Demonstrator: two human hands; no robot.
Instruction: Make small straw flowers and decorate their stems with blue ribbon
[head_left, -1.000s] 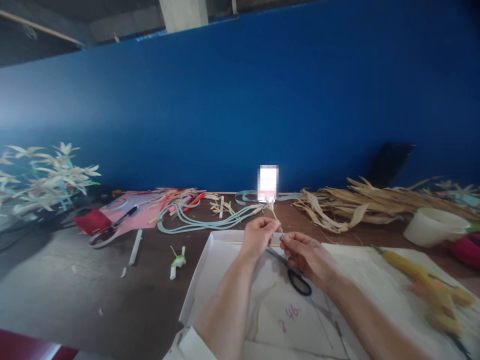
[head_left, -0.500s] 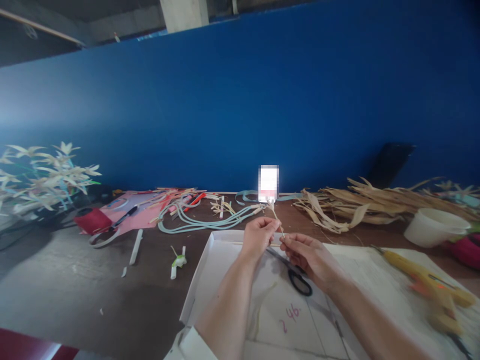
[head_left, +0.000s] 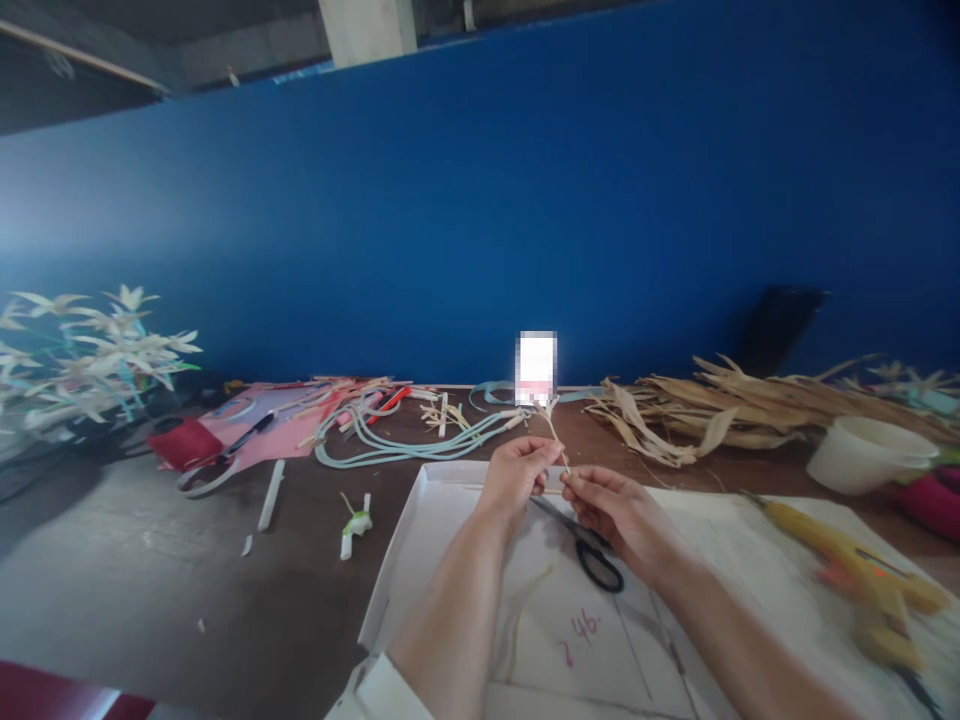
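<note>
- Hardly anything had shifted in the head view: we kept our left hand (head_left: 517, 478) and right hand (head_left: 611, 512) just above the scissors (head_left: 592, 553).
- Both hands pinched a dried stem (head_left: 555, 440), its tip rising beyond the scissors.

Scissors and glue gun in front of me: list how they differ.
The scissors are slim, with black loop handles and blades shut; the glue gun is bulkier, yellow with orange. The scissors lie in the middle, partly hidden beneath the right hand; the glue gun lies far right, away from both hands. Shared: both lie flat on the white sheets, unheld, since the left hand and right hand pinch a thin dried stem.
</note>
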